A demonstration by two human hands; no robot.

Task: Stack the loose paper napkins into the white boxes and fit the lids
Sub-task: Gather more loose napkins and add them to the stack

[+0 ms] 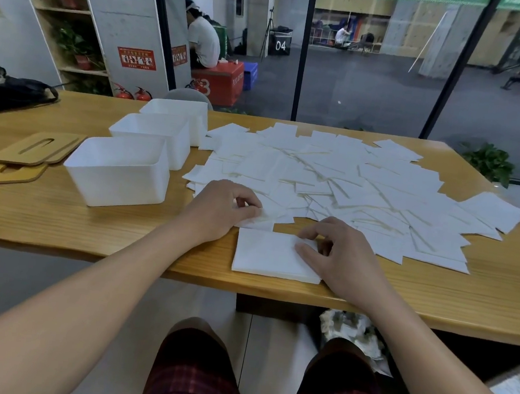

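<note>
Head view: left hand (pixel 224 207) is pinching a napkin (pixel 261 217) from the pile; right hand (pixel 338 257), fingers loosely curled, is steadying the stack (pixel 267 254) at the surface's near edge.

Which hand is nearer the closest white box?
Left. The left hand pinches a napkin just right of the closest white box; the right hand rests on the neat stack, farther right.

We see loose white napkins (pixel 343 179) spread right of three open white boxes (pixel 118 170); wooden slotted lids (pixel 35 146) lie left of them.
</note>
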